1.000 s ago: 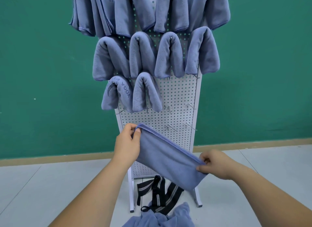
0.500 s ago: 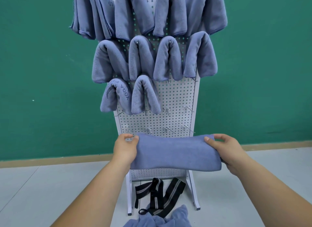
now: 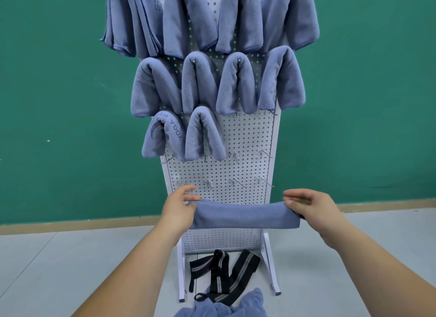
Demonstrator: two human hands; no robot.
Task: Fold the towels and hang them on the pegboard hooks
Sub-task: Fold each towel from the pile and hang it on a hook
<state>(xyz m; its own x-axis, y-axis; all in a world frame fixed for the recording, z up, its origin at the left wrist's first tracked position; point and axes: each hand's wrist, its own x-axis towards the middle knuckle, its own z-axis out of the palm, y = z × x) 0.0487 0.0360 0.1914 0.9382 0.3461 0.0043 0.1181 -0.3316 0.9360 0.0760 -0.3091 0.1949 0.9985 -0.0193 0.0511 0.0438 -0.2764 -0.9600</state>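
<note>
At the bottom edge, a soft blue towel heap (image 3: 250,305) lies on the floor beside black, grey-striped straps (image 3: 221,269). Mid-frame, the left hand (image 3: 179,210) and right hand (image 3: 313,208) hold a fleecy folded towel (image 3: 245,216) level, fingers clamped on its ends. Behind it, a white perforated pegboard (image 3: 247,132) carries plush hung towels (image 3: 236,85); the lettered towel (image 3: 165,137) reads "YOGA".

The pale grey floor (image 3: 70,257) carries a white perforated metal pegboard stand (image 3: 247,132). Black straps with grey stripes (image 3: 221,274) lie tangled between its feet, and a crumpled heap of blue-grey towels (image 3: 226,307) sits just in front. Folded blue-grey towels (image 3: 200,85) hang in rows over the board's upper part, and thin silver wire hooks (image 3: 236,182) stick out lower down.
</note>
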